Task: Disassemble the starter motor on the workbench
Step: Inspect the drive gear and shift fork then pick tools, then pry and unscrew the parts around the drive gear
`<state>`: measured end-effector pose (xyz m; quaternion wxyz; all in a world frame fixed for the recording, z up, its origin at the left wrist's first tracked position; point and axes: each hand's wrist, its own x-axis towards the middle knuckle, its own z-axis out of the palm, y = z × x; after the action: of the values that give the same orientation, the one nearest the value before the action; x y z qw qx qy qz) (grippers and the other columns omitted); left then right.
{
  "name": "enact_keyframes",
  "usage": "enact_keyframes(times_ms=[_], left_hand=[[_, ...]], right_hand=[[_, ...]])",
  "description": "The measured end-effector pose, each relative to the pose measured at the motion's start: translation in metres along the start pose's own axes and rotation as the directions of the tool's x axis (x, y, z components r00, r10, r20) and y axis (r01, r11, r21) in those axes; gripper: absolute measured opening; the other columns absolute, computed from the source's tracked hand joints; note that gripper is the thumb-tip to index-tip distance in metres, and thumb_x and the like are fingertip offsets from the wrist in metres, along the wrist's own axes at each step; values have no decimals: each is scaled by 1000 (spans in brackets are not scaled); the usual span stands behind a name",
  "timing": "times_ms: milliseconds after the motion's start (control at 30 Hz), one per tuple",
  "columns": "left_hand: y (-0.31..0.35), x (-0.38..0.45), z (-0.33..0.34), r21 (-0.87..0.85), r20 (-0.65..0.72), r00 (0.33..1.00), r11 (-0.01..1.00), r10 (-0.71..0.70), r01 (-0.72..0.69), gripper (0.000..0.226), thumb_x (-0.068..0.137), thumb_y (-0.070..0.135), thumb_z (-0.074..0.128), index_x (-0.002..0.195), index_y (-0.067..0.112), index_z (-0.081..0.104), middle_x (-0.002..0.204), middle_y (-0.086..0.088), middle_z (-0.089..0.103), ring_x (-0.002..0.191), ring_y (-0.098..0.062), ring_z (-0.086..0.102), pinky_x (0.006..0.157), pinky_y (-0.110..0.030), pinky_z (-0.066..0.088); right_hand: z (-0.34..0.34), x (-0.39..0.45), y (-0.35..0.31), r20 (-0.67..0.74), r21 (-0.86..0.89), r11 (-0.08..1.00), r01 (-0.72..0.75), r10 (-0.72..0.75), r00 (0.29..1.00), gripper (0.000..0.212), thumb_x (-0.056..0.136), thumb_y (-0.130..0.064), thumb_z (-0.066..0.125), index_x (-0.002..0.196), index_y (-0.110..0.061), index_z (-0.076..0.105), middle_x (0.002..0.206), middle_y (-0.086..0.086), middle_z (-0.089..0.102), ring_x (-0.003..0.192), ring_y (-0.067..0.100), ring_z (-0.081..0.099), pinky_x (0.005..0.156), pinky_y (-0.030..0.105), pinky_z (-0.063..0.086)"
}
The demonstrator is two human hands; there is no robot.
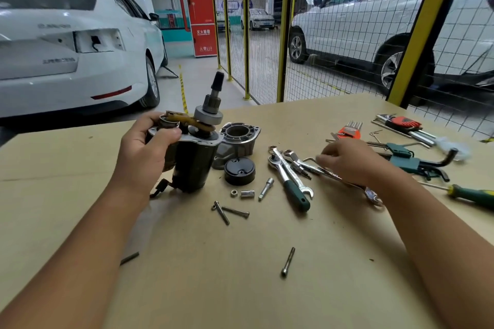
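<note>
Black cylindrical starter motor (193,160), upright at workbench's (240,288) far left, grasped near its top by left hand (145,153). Right hand (350,161) blurred over tangle of silver wrenches (299,165), fingers curled; grip impossible to confirm. Two dark bolts (230,211) crossed beside motor, third bolt (288,262) alone nearer. Green screwdriver (473,195) cut off at right edge.

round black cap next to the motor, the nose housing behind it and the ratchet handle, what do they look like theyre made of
Black cap: looks like painted or coated metal, smooth with a dull sheen; could be plastic.
Nose housing: seems cast aluminium, pale grey and matte, with a slightly rough surface.
Ratchet handle: dark green grip, probably rubber or plastic; the shank above it is bright, mirror-like metal, likely chromed steel.
</note>
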<state>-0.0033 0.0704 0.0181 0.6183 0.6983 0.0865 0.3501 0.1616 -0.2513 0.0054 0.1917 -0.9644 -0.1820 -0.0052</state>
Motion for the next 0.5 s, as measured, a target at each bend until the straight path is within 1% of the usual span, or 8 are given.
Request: enact_keyframes(times_ms=[67,167,233,267,367,400,433,500], left_hand=[[0,0,0,-2,0,1000,1000,-4,4,18,81,33,67,97,39,71,78,13,69,70,-5,68,55,-21,54],[-1,1,0,1,1,1000,1000,-2,2,17,81,34,67,96,39,71,76,14,68,69,-5,67,56,-20,54],[-2,1,-1,11,4,1000,1000,0,0,17,81,35,67,97,39,71,78,14,68,73,-7,67,59,-22,55],[-2,1,-1,17,5,1000,1000,0,0,17,81,36,67,97,40,71,79,14,68,75,-9,67,61,-24,54],[-2,1,-2,22,13,1000,1000,0,0,17,81,36,67,96,42,71,82,14,69,79,-11,66,62,-24,53],[-2,1,-2,23,14,1000,1000,-1,1,17,81,36,67,96,42,71,82,13,68,78,-11,66,61,-24,53],[-2,1,-2,22,15,1000,1000,-2,2,17,81,36,67,96,42,71,82,13,68,77,-10,65,60,-23,53],[-2,1,-2,19,22,1000,1000,4,-4,16,81,35,67,94,42,71,81,13,68,75,-8,65,58,-21,53]], right_hand=[[2,3,4,-66,-3,999,-36,36,997,14,91,-35,71,98,-23,72,95,-1,67,86,17,57,68,28,41],[3,7,6,16,-107,990,-95,97,995,23,89,-38,74,88,-15,74,83,1,69,75,14,59,59,28,45],[4,10,4,57,-158,980,-117,128,990,31,92,-39,70,88,-9,73,79,4,68,75,19,62,65,33,53],[6,11,2,70,-194,974,-116,131,989,31,95,-38,67,88,-8,70,79,5,66,76,21,62,67,35,53],[12,10,-3,53,-284,952,-111,131,990,25,100,-29,57,81,-13,55,80,3,57,72,18,55,57,31,42],[12,9,-3,44,-296,947,-120,139,989,23,101,-26,55,81,-14,53,79,2,55,71,16,53,55,30,38],[11,9,-3,37,-299,946,-128,146,989,22,101,-25,54,82,-14,54,79,2,54,70,16,52,55,30,38],[10,9,0,16,-264,955,-137,146,989,25,97,-30,61,80,-11,59,78,5,59,71,18,56,56,30,41]])
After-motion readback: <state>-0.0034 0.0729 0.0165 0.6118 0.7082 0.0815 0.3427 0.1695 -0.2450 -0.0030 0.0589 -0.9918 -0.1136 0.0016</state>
